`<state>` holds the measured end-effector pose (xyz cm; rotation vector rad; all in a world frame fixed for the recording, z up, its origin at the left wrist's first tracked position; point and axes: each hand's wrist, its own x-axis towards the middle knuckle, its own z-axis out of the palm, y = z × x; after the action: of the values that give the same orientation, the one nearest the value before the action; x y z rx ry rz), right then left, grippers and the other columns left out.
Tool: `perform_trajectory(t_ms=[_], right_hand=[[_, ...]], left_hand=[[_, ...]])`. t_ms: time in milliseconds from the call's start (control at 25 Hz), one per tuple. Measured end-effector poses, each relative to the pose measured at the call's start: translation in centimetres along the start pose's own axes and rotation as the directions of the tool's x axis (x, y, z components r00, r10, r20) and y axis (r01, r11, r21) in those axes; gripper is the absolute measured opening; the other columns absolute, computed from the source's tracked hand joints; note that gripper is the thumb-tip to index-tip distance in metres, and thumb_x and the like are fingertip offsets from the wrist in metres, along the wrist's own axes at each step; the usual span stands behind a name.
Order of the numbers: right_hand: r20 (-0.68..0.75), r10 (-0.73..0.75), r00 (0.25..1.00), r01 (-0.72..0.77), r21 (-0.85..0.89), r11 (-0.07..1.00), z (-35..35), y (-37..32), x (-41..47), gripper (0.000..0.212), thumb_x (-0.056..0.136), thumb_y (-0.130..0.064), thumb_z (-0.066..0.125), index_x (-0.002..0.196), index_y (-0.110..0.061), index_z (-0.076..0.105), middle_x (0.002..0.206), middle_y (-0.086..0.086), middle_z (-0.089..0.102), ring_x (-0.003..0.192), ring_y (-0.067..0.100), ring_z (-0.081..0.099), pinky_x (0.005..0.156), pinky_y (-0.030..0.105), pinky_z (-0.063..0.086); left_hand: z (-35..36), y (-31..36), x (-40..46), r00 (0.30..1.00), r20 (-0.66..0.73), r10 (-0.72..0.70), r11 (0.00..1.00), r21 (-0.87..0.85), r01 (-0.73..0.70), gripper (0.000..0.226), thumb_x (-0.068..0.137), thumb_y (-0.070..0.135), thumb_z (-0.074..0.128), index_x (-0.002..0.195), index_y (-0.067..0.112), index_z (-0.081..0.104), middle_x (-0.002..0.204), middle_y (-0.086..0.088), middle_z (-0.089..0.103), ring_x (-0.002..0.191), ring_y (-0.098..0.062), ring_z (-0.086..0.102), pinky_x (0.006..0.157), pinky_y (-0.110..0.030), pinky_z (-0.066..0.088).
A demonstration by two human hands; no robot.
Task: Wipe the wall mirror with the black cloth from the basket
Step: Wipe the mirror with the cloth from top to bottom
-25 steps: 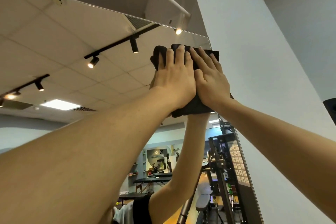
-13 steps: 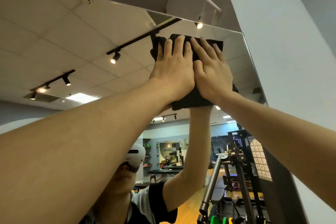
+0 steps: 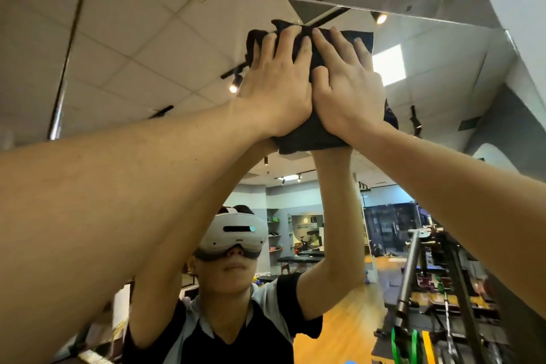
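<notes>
- Head view: both arms reach up and away from the camera to the upper part of the wall mirror, just below its top edge.
- Task object: the black cloth lies flat against the glass, high on the mirror and right of centre, beneath both palms. It is out of the basket; no basket is in view.
- Left hand: fingers straight and spread, palm pressing the left part of the cloth onto the glass. Nothing is pinched or curled round.
- Right hand: fingers likewise straight, palm pressing the right part of the cloth, thumb side touching the left hand.
- Progress, as a judgement: fetching the cloth is done and the wiping step is in hand, at the top band of the mirror.
- Remaining, as a judgement: the glass to the far left, to the right edge and all of the lower part may yet need passes. No streaks or cleaned patches are distinguishable, so the wiped share cannot be told.
- Reflection: the mirror shows ceiling tiles, track lights, a room with gym equipment, and the person wearing a white headset.
- Writing: a far wall panel in the reflection carries reversed characters, too small to read. No brand or label is legible on the cloth or headset.
</notes>
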<state>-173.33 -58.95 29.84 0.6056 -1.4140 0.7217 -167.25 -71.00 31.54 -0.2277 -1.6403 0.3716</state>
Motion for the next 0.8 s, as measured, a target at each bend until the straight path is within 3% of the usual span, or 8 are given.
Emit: perform_trajectory(t_ms=[800], right_hand=[[-0.013,-0.07,0.997,0.07,-0.017,0.997,9.0,-23.0,-1.0,0.061,0.103,-0.045,0.032,0.163,-0.036,0.024,0.173,-0.003,0.017,0.16,0.03,0.007,0.125,0.055,0.014]], left_hand=[[-10.1,-21.3,-8.8,1.0,0.021,-0.012,1.0,0.008,0.012,0.076,0.09,0.042,0.03,0.16,0.013,0.026,0.164,-0.006,0.019,0.148,-0.031,0.02,0.115,-0.049,0.04]])
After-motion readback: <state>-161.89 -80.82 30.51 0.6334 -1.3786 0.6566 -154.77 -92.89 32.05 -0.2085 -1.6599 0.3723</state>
